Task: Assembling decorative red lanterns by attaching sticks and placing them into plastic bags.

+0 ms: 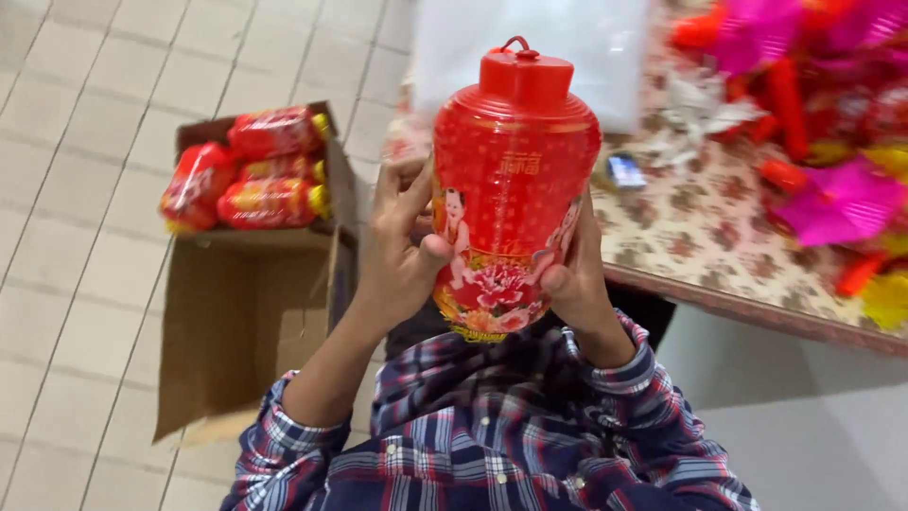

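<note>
Left of frame: open cardboard box (248,303) on the tiled floor (76,189), red wrapped packs (251,170) inside. Centre: red lantern (511,189) held upright in the air, clamped between both hands. Left hand (402,255) wraps its side, thumb pressed on the printed wall; right hand (572,270) cups the opposite side low down. Right: tabletop (700,237) piled with pink and red decorations (832,199). Risk: thin wall likely dents or creases under thumb pressure; low grip could let it tip.
</note>
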